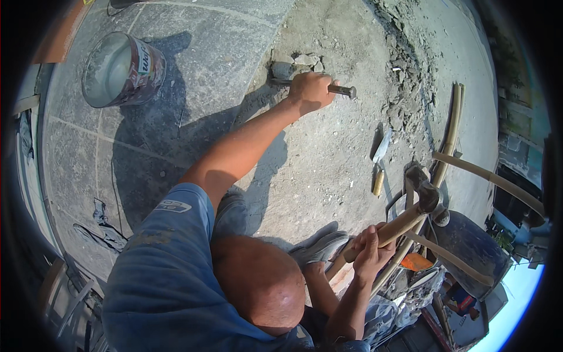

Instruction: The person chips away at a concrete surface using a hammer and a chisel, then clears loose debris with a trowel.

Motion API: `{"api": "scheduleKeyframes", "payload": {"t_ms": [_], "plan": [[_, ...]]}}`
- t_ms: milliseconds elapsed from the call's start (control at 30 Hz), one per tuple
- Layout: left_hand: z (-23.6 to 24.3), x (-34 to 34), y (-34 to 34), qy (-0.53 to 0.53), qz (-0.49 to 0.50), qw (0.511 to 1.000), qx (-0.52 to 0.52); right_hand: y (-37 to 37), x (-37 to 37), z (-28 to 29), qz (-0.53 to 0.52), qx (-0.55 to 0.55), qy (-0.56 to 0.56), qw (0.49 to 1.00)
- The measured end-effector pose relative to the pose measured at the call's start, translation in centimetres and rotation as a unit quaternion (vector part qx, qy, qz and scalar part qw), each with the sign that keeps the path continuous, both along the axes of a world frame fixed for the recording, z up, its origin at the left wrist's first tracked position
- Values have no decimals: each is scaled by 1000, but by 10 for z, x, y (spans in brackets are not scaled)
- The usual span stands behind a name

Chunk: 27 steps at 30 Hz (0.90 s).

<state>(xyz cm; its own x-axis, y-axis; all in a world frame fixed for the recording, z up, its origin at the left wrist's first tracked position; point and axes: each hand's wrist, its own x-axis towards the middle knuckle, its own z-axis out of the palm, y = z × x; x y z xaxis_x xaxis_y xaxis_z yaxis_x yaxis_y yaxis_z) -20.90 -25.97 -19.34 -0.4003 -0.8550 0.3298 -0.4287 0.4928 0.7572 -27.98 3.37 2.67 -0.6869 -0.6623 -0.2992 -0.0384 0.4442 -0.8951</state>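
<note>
My left hand [311, 91] reaches forward and grips a steel chisel [342, 90] that lies nearly flat, its tip against broken lumps of concrete [305, 60] at the edge of the paved slab. My right hand [369, 249] is low at the right, closed around the wooden handle of a hammer [423, 196], whose dark head is raised off the ground. My bare knee [261, 284] and a grey shoe [319, 245] show below, between the two arms.
A paint bucket [120, 70] with grey residue stands on the tiled slab at the upper left. A trowel [380, 159] lies on the rough concrete. Rubble [404, 88] runs along the upper right. Bamboo poles [450, 129] and a dark tub [472, 249] crowd the right.
</note>
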Motion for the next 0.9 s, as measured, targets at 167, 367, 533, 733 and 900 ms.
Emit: {"api": "scheduleKeyframes", "payload": {"t_ms": [167,367,533,733,900], "plan": [[24,-52,-37,192,-113,954,-199,1,5,-3,0,-5,-19,1000],[51,-57,48,197,-147,961,-126,6,-3,2,8,-4,9,1000],[18,-22,85,157,-122,980,-27,-7,0,-3,-9,-21,-21,1000],[8,-29,71,98,-108,988,46,-35,0,15,-6,-46,-11,999],[11,-36,59,75,-70,993,52,-70,-17,78,-55,-215,155,963]]}}
